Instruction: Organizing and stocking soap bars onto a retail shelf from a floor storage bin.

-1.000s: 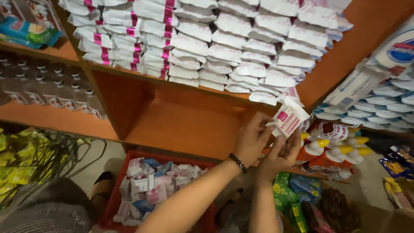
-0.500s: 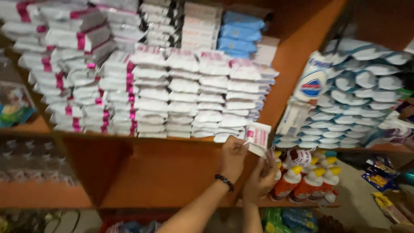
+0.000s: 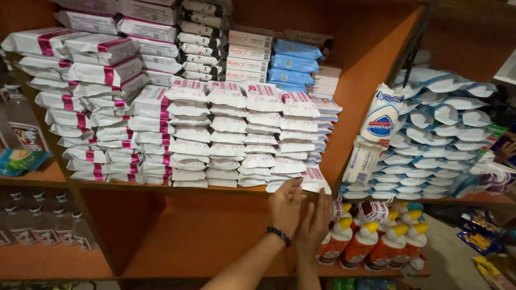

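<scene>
A white packet with a pink end (image 3: 316, 180) lies on the orange shelf board (image 3: 161, 188), at the right foot of the stacks of white and pink packets (image 3: 226, 134). My left hand (image 3: 286, 207), with a black band on its wrist, is flat against the packet's front edge. Beside it, just below the packet's right corner, is my right hand (image 3: 318, 220), fingers straight and slightly apart. Neither hand is closed around the packet.
Orange bottles with yellow caps (image 3: 371, 241) stand on the lower shelf right of my hands. Blue-and-white packets (image 3: 441, 139) fill the right shelf. Blue packs (image 3: 295, 59) and flat boxes (image 3: 247, 56) sit behind the stacks. Clear bottles (image 3: 32, 225) stand at lower left.
The packet, held up in both hands before, now lies on the shelf by the stacks. My hands have flattened against its edge. The view has risen toward the shelf.
</scene>
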